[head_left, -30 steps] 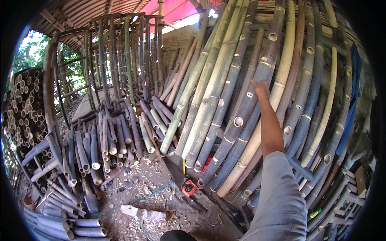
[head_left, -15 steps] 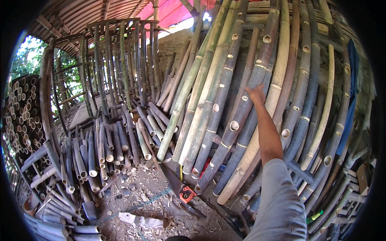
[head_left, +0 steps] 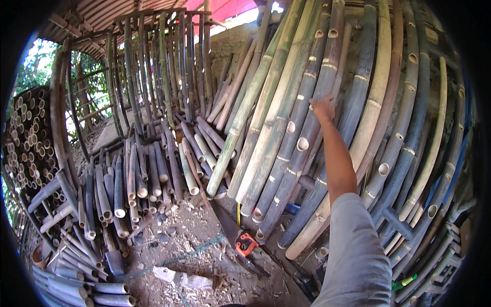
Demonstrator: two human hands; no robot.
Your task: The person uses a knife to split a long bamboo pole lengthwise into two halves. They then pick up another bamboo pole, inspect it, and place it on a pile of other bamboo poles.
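Observation:
My right hand (head_left: 323,109) reaches out from a grey sleeve and grips a long dark bamboo pole (head_left: 292,175) at about its middle. The thumb lies on the pole's front, and part of the fingers is hidden at its right edge. Oval holes are cut along this pole, which leans at a slant against a wall. Just left of it stands another holed pole (head_left: 283,162). On its right, across a gap, leans a plain dark pole (head_left: 359,82), and beyond that a pale tan pole (head_left: 375,105). My left hand is not in view.
An orange-handled handsaw (head_left: 246,244) lies on the chip-strewn ground below the poles. Short cut bamboo pieces (head_left: 118,194) are heaped at the left, beside a stack of tubes (head_left: 33,138). A whitish block (head_left: 182,279) lies in front. A bamboo rack (head_left: 162,77) stands behind.
The gripped pole has shifted left at its upper part, widening the gap to the dark pole on its right. My right hand has moved with it. The view has turned slightly.

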